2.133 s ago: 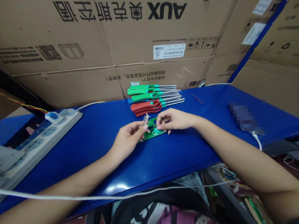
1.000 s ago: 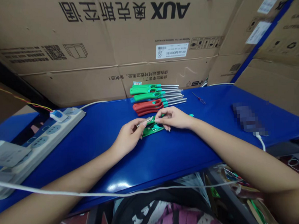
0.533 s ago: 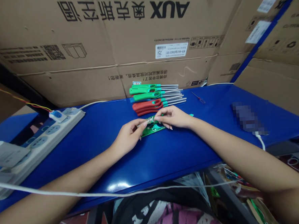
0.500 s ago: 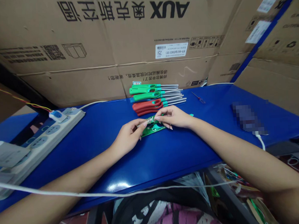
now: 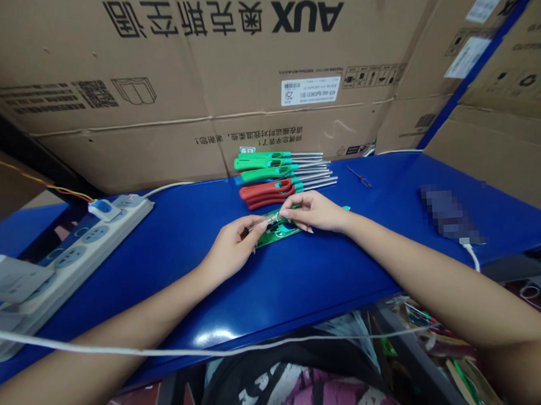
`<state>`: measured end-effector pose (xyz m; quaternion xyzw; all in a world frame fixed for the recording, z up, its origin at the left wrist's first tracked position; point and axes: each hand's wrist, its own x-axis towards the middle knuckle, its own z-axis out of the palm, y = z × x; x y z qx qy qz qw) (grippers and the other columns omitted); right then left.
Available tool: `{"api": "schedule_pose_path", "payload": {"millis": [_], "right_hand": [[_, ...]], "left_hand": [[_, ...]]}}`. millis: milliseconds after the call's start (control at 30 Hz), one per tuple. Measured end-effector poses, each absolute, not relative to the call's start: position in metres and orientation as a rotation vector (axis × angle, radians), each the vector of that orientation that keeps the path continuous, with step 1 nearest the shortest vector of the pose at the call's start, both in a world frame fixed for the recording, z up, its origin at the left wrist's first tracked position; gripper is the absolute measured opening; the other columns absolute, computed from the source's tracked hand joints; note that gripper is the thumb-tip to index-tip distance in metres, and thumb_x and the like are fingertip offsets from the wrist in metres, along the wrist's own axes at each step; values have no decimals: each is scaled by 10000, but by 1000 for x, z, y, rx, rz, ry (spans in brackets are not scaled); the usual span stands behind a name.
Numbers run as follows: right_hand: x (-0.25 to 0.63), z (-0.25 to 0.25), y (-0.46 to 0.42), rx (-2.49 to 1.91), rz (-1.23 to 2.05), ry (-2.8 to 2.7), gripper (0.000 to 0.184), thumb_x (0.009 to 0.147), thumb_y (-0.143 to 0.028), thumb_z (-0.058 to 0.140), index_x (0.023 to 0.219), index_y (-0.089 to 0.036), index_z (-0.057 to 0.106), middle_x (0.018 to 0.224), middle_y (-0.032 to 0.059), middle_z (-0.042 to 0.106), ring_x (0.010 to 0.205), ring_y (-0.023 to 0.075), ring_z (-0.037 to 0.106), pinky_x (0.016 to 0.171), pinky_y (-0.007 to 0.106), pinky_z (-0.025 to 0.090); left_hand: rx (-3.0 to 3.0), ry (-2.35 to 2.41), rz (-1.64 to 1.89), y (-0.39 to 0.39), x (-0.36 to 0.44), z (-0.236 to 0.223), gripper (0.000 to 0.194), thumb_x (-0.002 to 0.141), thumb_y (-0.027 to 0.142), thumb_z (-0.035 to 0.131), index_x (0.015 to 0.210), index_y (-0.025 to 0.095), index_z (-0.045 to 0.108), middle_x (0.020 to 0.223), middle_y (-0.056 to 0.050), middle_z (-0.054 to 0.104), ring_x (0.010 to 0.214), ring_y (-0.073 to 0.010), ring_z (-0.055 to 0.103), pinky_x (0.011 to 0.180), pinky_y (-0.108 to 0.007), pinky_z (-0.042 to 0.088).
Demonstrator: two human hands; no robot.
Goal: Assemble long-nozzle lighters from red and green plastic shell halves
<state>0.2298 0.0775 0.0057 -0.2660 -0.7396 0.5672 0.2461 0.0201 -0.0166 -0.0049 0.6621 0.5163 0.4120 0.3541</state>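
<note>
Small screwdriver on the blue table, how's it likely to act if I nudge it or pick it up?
The screwdriver should feel stiff, given its straight, thin metal shaft. It's probably light, since both shaft and handle look slim. A nudge might make it slide or roll, as the table looks smooth and glossy.

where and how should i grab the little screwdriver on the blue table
Best by its reddish handle, likely pinched across the sides from above: it lies flat, the handle is thicker than the thin shaft, and it points toward the person's right side, away from the lighters' metal tubes.
</note>
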Motion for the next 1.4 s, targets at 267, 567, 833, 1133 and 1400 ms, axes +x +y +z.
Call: {"api": "schedule_pose_path", "payload": {"millis": [267, 567, 833, 1133, 1400], "right_hand": [[230, 7, 74, -743, 1523, -2024, 275, 849, -402, 696, 840, -140, 614, 475, -88, 509, 355, 43, 425, 338, 156, 342], [229, 4, 75, -766, 1494, -2036, 265, 852, -396, 698, 838, -146, 612, 452, -90, 489, 346, 46, 405, 333, 160, 317], [228, 4, 72, -762, 1507, -2011, 330, 832, -448, 711, 846, -138, 601, 465, -91, 477, 354, 42, 381, 344, 168, 292], [227, 1, 72, -773, 1465, -2031, 327, 826, -443, 717, 800, -143, 590, 483, -82, 464, 394, 41, 376, 392, 174, 272], [226, 2, 70, -793, 1455, -2046, 316, 839, -440, 697, 797, -149, 580, 485, -80, 463, 390, 46, 376, 392, 178, 272]], "left_hand": [[1716, 1335, 1048, -17, 19, -5, 453, 901, 540, 580, 1081, 149, 722, 805, -27, 691, 547, -112, 525, 529, -228, 433], [1714, 1374, 1056, -18, 22, -2, 469, 876, 543, 591, 1067, 141, 738, 803, -44, 716, 524, -118, 519, 508, -238, 413], [1720, 1375, 1050, -19, 23, -1, 458, 881, 536, 577, 1051, 143, 742, 764, -29, 699, 511, -117, 502, 506, -240, 409], [1734, 1383, 1075, -20, 24, -2, 435, 880, 515, 583, 1051, 156, 761, 723, -37, 706, 595, -151, 552, 536, -238, 418], [1714, 1386, 1109, -20, 25, -4, 438, 874, 527, 598, 1030, 154, 765, 744, -45, 729, 661, -173, 606, 577, -245, 465]]}}
